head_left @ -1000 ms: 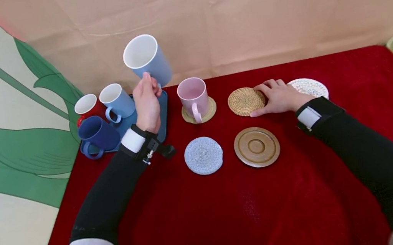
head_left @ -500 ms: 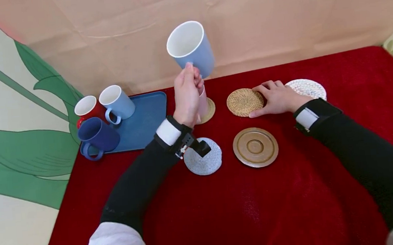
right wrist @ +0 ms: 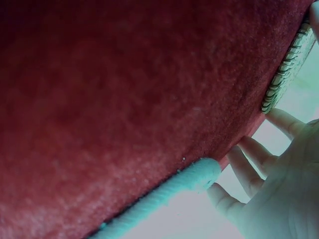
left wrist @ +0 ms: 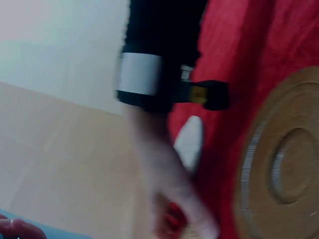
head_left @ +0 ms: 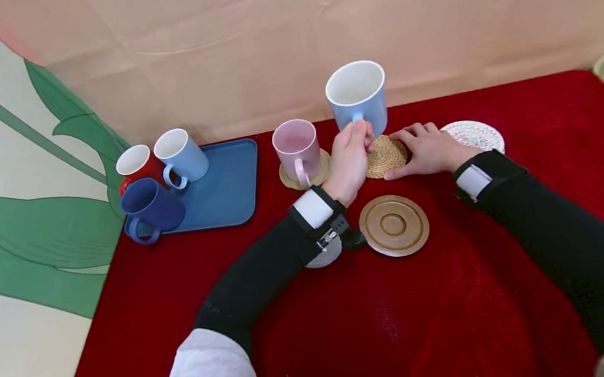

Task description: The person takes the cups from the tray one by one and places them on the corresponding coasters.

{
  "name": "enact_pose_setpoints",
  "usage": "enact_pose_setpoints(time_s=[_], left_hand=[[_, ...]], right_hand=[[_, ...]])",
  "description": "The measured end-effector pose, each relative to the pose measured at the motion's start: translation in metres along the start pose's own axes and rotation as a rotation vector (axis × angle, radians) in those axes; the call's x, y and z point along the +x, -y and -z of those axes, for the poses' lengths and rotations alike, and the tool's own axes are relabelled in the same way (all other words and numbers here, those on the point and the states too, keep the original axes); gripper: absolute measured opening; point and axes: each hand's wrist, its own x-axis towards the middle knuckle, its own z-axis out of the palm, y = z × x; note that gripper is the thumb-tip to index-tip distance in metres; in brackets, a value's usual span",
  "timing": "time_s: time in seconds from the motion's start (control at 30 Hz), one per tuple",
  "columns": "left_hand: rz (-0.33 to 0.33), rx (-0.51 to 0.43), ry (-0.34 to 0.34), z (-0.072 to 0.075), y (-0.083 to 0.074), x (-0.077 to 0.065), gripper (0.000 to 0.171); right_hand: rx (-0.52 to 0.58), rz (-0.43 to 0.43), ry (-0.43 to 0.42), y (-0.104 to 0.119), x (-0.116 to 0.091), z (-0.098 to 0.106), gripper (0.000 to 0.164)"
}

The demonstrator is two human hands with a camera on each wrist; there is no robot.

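In the head view my left hand (head_left: pixel 350 158) grips the handle of a light blue mug (head_left: pixel 371 109) with a white inside. The mug is held upright, its base overlapping the round woven rattan coaster (head_left: pixel 387 159) in this view. At the bottom left of the left wrist view show the mug's edge (left wrist: pixel 60 234) and the fingertips (left wrist: pixel 22 229) of that hand. My right hand (head_left: pixel 429 149) rests at the coaster's right side. In the right wrist view its fingers are spread and fairly straight, the index fingertip touching the rattan coaster's edge (right wrist: pixel 284 74).
A pink mug (head_left: pixel 296 144) stands on a beige coaster (head_left: pixel 327 166). On the blue tray (head_left: pixel 232 182) are red (head_left: pixel 143 165), light blue (head_left: pixel 185 159) and dark blue (head_left: pixel 157 209) mugs. Brown (head_left: pixel 394 225), grey (head_left: pixel 328 254) and white (head_left: pixel 476 133) coasters lie on the red cloth (head_left: pixel 424 315).
My left hand has carried the light blue mug rightward from over the tray, past the pink mug, and lowered it toward the rattan coaster. The right hand has stayed in place.
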Motion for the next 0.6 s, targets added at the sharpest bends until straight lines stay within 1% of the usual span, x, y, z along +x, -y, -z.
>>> enact_pose_setpoints(time_s=[0.07, 0.13, 0.27, 0.4, 0.5, 0.6], left_hand=[[0.013, 0.055, 0.022, -0.004, 0.01, 0.0, 0.027], [0.025, 0.097, 0.028, -0.006, 0.021, 0.001, 0.027], [0.063, 0.144, 0.0, -0.009, 0.039, 0.001, 0.027], [0.094, 0.166, -0.036, -0.012, 0.054, 0.002, 0.027], [0.096, 0.171, -0.041, -0.016, 0.06, 0.003, 0.027], [0.095, 0.165, -0.038, -0.02, 0.064, 0.003, 0.027]], right_hand=[[0.005, -0.007, 0.001, 0.002, -0.001, 0.001, 0.105], [0.002, -0.013, 0.006, 0.003, -0.001, 0.001, 0.104], [-0.001, -0.003, -0.008, 0.004, -0.001, -0.003, 0.101], [-0.002, -0.004, -0.017, 0.004, 0.0, -0.006, 0.1], [-0.009, -0.013, -0.019, 0.003, 0.0, -0.005, 0.102], [-0.015, -0.021, -0.014, 0.003, 0.0, -0.003, 0.105]])
